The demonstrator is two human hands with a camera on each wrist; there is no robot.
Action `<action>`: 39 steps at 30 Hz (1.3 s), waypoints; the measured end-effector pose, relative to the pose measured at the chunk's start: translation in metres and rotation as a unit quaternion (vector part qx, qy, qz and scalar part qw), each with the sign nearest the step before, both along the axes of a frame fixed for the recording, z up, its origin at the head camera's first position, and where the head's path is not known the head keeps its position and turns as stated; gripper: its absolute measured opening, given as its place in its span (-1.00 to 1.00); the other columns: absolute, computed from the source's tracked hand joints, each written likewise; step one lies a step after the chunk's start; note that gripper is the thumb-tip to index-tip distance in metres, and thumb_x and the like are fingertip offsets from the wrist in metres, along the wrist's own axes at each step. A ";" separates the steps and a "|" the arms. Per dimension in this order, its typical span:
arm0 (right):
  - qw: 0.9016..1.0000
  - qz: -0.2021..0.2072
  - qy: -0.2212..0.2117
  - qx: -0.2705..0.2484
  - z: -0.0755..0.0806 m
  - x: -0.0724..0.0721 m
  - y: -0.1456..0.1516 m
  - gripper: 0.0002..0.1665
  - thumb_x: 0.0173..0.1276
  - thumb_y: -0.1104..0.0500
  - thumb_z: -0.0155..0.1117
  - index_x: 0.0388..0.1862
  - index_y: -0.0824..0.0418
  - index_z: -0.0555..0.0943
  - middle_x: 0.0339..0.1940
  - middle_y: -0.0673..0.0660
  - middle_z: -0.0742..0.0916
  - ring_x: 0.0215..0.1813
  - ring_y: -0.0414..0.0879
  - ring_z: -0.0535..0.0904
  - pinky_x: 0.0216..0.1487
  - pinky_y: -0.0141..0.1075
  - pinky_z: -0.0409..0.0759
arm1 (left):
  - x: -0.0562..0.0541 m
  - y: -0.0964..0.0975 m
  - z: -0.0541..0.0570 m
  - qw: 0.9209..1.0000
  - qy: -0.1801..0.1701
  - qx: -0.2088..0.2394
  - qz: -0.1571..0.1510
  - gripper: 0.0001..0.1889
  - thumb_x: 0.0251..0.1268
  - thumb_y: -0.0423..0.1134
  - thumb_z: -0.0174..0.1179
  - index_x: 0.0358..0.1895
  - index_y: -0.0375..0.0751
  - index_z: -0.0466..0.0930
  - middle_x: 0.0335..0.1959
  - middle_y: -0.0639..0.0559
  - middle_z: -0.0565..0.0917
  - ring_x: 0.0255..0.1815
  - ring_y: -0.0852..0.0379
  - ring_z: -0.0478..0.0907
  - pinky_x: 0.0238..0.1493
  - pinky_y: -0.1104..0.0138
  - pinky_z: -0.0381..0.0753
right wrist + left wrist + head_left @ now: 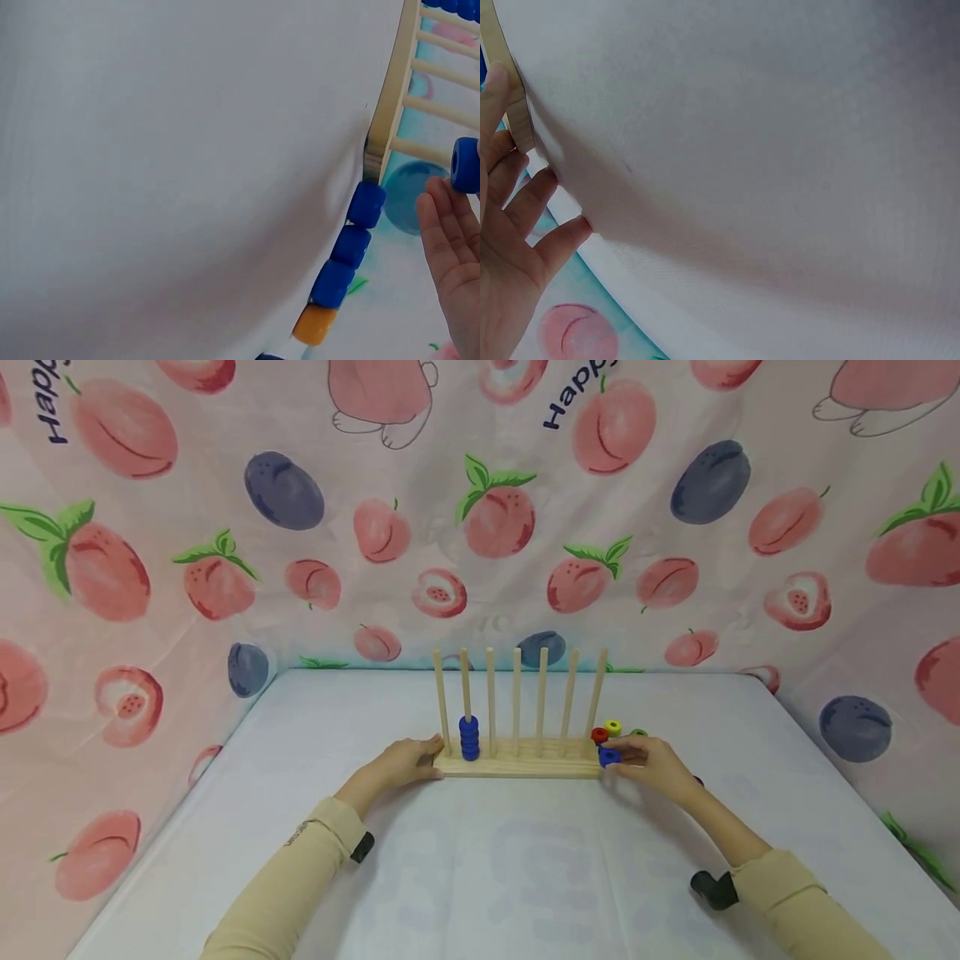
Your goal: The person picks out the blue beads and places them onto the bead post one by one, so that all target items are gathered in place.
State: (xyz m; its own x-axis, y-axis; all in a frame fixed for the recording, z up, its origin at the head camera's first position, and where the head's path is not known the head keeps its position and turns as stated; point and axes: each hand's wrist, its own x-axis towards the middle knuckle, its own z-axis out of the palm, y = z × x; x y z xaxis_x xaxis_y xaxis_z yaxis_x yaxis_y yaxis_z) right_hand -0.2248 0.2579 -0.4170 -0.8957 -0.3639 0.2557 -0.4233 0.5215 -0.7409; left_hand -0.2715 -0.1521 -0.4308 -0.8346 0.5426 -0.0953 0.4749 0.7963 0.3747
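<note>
A wooden peg rack (525, 767) with a row of upright pegs stands on the white-covered table. Several blue beads (469, 739) are stacked on the second peg from the left. My left hand (401, 762) grips the left end of the base, its thumb on the near side in the left wrist view. Beside the rack's right end, my right hand (654, 767) pinches a single blue bead (466, 165) between thumb and fingers. The other pegs carry no beads.
Past the rack's right end, loose beads lie on the table: a red bead (599, 735), a yellow bead (613, 727) and a green bead (638, 732), partly behind my right hand. Blue beads (351, 246) and an orange bead (315, 324) form a line. A fruit-print cloth (480, 527) hangs behind.
</note>
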 end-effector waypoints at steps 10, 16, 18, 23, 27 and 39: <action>1.000 -0.007 0.006 -0.003 0.002 0.001 -0.015 -0.61 0.19 0.30 0.35 -0.02 0.46 0.58 -0.13 0.34 0.70 -0.16 -0.34 0.59 -0.08 -0.32 0.67 | 0.000 0.000 -0.001 1.000 0.004 -0.004 0.002 -0.31 0.24 -0.06 0.21 0.35 -0.34 0.24 0.36 -0.22 0.32 0.27 -0.27 0.39 0.29 -0.01 0.37; 1.000 -0.011 -0.006 0.009 0.008 0.003 -0.026 -0.58 0.21 0.23 0.34 0.02 0.42 0.58 -0.10 0.29 0.70 -0.12 -0.10 0.64 -0.03 -0.24 0.65 | -0.001 0.001 -0.002 1.000 0.000 -0.005 0.002 -0.31 0.25 -0.05 0.20 0.36 -0.33 0.23 0.36 -0.22 0.31 0.28 -0.27 0.38 0.30 -0.01 0.36; 1.000 -0.009 -0.011 0.004 0.010 0.003 -0.029 -0.57 0.21 0.22 0.34 0.03 0.42 0.57 -0.08 0.29 0.70 -0.10 -0.05 0.64 -0.03 -0.26 0.65 | 0.000 0.001 -0.001 1.000 -0.001 -0.008 0.005 -0.31 0.25 -0.04 0.19 0.37 -0.31 0.22 0.37 -0.21 0.30 0.29 -0.26 0.37 0.31 0.00 0.36; 1.000 -0.005 -0.013 -0.014 0.012 0.002 -0.037 -0.57 0.22 0.21 0.34 0.03 0.41 0.58 -0.07 0.30 0.70 -0.10 -0.09 0.65 -0.03 -0.32 0.65 | 0.000 0.001 0.000 1.000 0.001 -0.009 0.005 -0.30 0.24 -0.04 0.21 0.36 -0.31 0.23 0.36 -0.22 0.31 0.28 -0.27 0.37 0.31 -0.01 0.35; 1.000 -0.003 -0.013 -0.020 0.015 0.002 -0.043 -0.60 0.22 0.20 0.35 0.01 0.36 0.59 -0.07 0.26 0.70 -0.10 -0.13 0.65 -0.02 -0.31 0.65 | 0.000 0.001 0.001 1.000 0.001 -0.004 0.003 -0.30 0.25 -0.05 0.20 0.36 -0.33 0.22 0.36 -0.23 0.31 0.28 -0.28 0.37 0.31 -0.01 0.35; 0.999 0.009 -0.028 -0.027 0.026 0.004 -0.061 -0.60 0.24 0.19 0.33 0.02 0.36 0.59 -0.05 0.29 0.71 -0.04 0.09 0.65 0.03 -0.16 0.64 | -0.001 0.003 0.003 1.000 0.000 -0.020 0.008 -0.29 0.24 -0.03 0.21 0.37 -0.32 0.22 0.34 -0.25 0.34 0.25 -0.30 0.40 0.29 -0.03 0.36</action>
State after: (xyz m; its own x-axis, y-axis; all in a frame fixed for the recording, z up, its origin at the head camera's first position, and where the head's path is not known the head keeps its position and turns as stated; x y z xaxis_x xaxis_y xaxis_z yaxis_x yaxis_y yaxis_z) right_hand -0.2210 0.1973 -0.3909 -0.9021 -0.3676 0.2260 -0.3903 0.4720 -0.7905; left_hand -0.2726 -0.1496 -0.4274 -0.8431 0.5250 -0.1163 0.4622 0.8180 0.3423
